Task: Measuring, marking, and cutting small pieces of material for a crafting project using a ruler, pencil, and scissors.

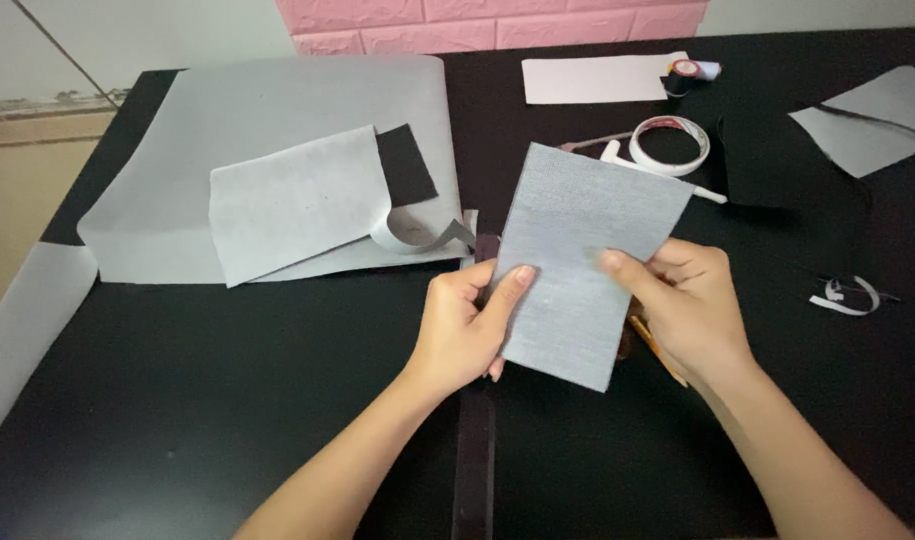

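Note:
I hold a grey rectangular piece of fabric-covered board (583,250) tilted above the black table (228,400). My left hand (468,325) grips its lower left edge, thumb on the front face. My right hand (683,300) grips its right edge, thumb pressed on the face. A yellow pencil-like stick (658,350) pokes out under my right hand. A dark strip (476,450) lies on the table below the board, running toward me.
A large grey sheet (278,110) lies at the back left with a smaller grey piece (298,200) and a black rectangle (406,165) on it. A tape roll (670,145), white paper (598,78) and another grey sheet (863,120) lie at the back right.

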